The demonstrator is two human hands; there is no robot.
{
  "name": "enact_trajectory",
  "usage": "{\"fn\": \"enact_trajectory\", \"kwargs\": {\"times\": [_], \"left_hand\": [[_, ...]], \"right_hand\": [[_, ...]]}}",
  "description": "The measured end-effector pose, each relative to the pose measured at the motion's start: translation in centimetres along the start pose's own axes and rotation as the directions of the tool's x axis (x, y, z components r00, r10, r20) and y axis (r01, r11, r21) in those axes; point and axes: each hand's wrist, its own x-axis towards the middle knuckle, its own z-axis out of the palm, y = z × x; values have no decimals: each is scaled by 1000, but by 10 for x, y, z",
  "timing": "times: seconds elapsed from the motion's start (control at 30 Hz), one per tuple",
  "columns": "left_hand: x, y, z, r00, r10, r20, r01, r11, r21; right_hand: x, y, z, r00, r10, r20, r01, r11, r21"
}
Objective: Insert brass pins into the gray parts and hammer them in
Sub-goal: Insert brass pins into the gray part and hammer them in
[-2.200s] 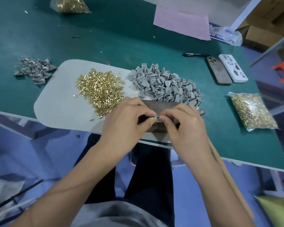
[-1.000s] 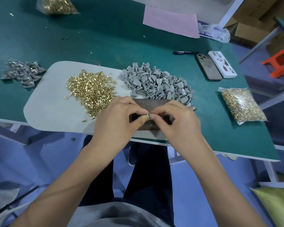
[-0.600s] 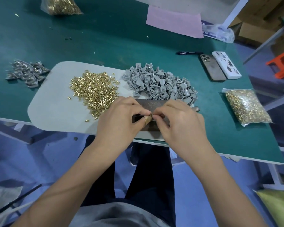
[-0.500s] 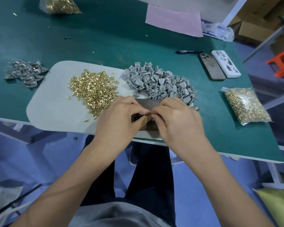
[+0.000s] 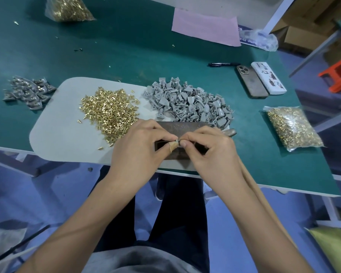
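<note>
My left hand (image 5: 140, 148) and my right hand (image 5: 209, 152) meet fingertip to fingertip over a dark metal block (image 5: 177, 128) at the table's near edge. Together they pinch one small gray part (image 5: 177, 140); my fingers hide most of it, and no pin can be made out in it. A loose heap of brass pins (image 5: 108, 112) lies on the pale mat (image 5: 57, 131) to the left. The pile of gray parts (image 5: 189, 102) sits just behind the block. A hammer's head (image 5: 229, 132) pokes out behind my right hand, its wooden handle running under my forearm.
A small pile of gray parts with pins (image 5: 27, 92) lies at far left. Bags of brass pins sit at right (image 5: 291, 128) and top left (image 5: 67, 8). Two phones (image 5: 251, 81), a pen (image 5: 222, 64) and pink paper (image 5: 205, 28) lie farther back.
Both hands have stayed together over the block, with only small finger movements on the pinched part. The camera view shifted slightly.
</note>
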Motion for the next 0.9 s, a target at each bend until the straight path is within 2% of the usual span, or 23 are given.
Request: {"fn": "enact_trajectory", "kwargs": {"times": [0.2, 0.33, 0.4, 0.47, 0.53, 0.57, 0.67, 0.8, 0.9], "left_hand": [[0, 8, -3, 997, 81, 1, -80, 986, 147], [3, 14, -3, 993, 121, -2, -117, 968, 222], [4, 15, -1, 992, 129, -5, -124, 964, 233], [5, 15, 0, 991, 135, 1, -131, 963, 234], [5, 14, 0, 991, 130, 17, -130, 965, 227], [6, 14, -1, 992, 125, 23, -127, 967, 220], [8, 12, -2, 992, 121, 42, -127, 968, 218], [9, 11, -1, 992, 119, 42, -125, 967, 222], [11, 11, -2, 994, 98, 52, -107, 972, 210]], "right_hand": [[5, 0, -3, 999, 26, 22, -26, 1000, -10], [-6, 5, -13, 988, 37, -152, -33, 999, 33], [-18, 17, -26, 953, 161, -257, -172, 985, -18], [-33, 32, -36, 901, 312, -301, -382, 900, -212], [-47, 43, -41, 857, 449, -254, -514, 775, -367], [-52, 48, -42, 843, 498, -204, -537, 751, -384], [-56, 55, -44, 836, 532, -133, -544, 776, -317], [-53, 56, -50, 827, 511, -232, -561, 741, -369], [-52, 46, -58, 857, 485, -177, -500, 864, -53]]}}
